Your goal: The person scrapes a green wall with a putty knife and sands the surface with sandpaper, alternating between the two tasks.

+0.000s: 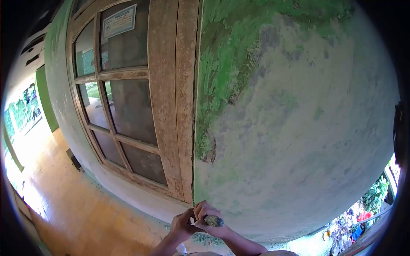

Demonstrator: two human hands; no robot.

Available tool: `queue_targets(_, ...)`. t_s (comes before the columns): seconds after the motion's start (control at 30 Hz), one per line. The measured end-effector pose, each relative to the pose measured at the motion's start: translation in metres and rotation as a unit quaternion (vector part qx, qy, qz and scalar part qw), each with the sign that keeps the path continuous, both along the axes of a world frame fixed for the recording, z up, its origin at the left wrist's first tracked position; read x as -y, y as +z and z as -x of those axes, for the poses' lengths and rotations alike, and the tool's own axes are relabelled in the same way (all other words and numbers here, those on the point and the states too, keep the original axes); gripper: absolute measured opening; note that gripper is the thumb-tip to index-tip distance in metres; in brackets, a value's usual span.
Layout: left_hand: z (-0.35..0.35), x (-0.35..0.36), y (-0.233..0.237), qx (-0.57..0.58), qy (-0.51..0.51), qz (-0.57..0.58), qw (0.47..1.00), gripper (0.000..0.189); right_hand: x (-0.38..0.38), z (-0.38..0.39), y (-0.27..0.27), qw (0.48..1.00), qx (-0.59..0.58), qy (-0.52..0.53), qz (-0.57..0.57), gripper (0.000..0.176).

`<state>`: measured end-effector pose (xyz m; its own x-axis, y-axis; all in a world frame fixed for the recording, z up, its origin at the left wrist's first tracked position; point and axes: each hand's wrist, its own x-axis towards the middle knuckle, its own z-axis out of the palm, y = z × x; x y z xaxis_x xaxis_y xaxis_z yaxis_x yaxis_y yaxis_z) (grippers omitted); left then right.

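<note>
My right hand (pixel 208 218) is closed around a tool with a worn, mottled, rounded handle (pixel 214 221). The handle's butt end points back toward me, and the tool's front end is hidden behind my fingers. Close beside it, my left hand (pixel 183 223) has its fingers bent in toward the right hand. What those fingers grip, if anything, is hidden. Both hands are low in the view, by the lower corner of the wooden window frame (pixel 184 128). Just beyond them is the wall (pixel 290 141), with green paint (pixel 222 64) left on its upper left and pale, patchy plaster elsewhere.
Glass panes (pixel 130 111) fill the window, with a paper sticker (pixel 119 21) on an upper one. An orange-yellow tiled floor (pixel 98 213) runs along the left. Greenish flakes (pixel 207 240) lie at the wall's foot. Plants (pixel 376 192) and mixed clutter (pixel 344 228) stand at right.
</note>
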<state>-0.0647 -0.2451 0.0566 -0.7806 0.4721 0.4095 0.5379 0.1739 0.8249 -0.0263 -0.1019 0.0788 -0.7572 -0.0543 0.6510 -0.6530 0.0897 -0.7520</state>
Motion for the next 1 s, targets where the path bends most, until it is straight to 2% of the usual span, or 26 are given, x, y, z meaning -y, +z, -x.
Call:
queue_targets(0.07,-0.005,0.002,-0.004,-0.038,-0.018,0.044,0.998,0.03,0.0,-0.006,0.005,1.0,0.006,0.022,0.014,0.025)
queue_targets(0.13,-0.011,0.0,-0.005,-0.036,-0.005,0.034,0.999,0.026,-0.001,-0.015,0.009,0.999,0.011,0.038,0.026,0.024)
queue_targets(0.17,-0.013,-0.001,-0.005,-0.038,0.009,0.024,0.999,0.023,-0.001,-0.018,0.009,0.995,0.016,0.081,0.061,0.023)
queue_targets(0.2,-0.014,0.0,-0.005,-0.036,0.01,0.023,0.999,0.023,-0.002,-0.021,0.01,0.988,0.021,0.123,0.095,0.022)
queue_targets(0.3,-0.016,0.001,0.002,-0.055,-0.007,0.036,0.998,0.026,-0.011,-0.029,0.015,0.983,0.065,0.161,0.064,0.021)
queue_targets(0.4,-0.02,0.004,0.014,-0.014,-0.001,0.036,0.999,0.032,-0.025,-0.028,0.027,0.986,0.065,0.138,0.066,0.022)
queue_targets(0.5,-0.015,0.011,0.01,0.028,0.022,0.006,0.999,0.038,-0.046,-0.008,0.068,0.977,-0.115,0.149,0.099,0.024)
queue_targets(0.6,-0.004,0.023,-0.002,0.082,0.003,-0.075,0.994,0.035,-0.062,0.001,0.119,0.939,-0.282,0.122,0.153,0.028)
queue_targets(0.63,0.0,0.026,-0.002,0.08,0.0,-0.074,0.994,0.035,-0.068,-0.005,0.144,0.944,-0.305,0.058,0.115,0.03)
queue_targets(0.67,0.003,0.03,-0.002,0.084,0.003,-0.072,0.994,0.034,-0.075,-0.005,0.159,0.931,-0.34,0.03,0.132,0.031)
queue_targets(0.73,0.01,0.036,0.001,0.086,0.007,-0.068,0.994,0.033,-0.085,0.0,0.198,0.886,-0.451,-0.025,0.102,0.034)
queue_targets(0.93,0.023,0.054,0.009,0.074,0.032,-0.077,0.994,0.025,-0.094,0.011,0.257,0.831,-0.552,0.036,0.061,0.043)
queue_targets(1.0,0.027,0.062,0.008,0.082,0.058,-0.076,0.992,0.022,-0.086,0.02,0.261,0.818,-0.568,0.036,0.081,0.037)
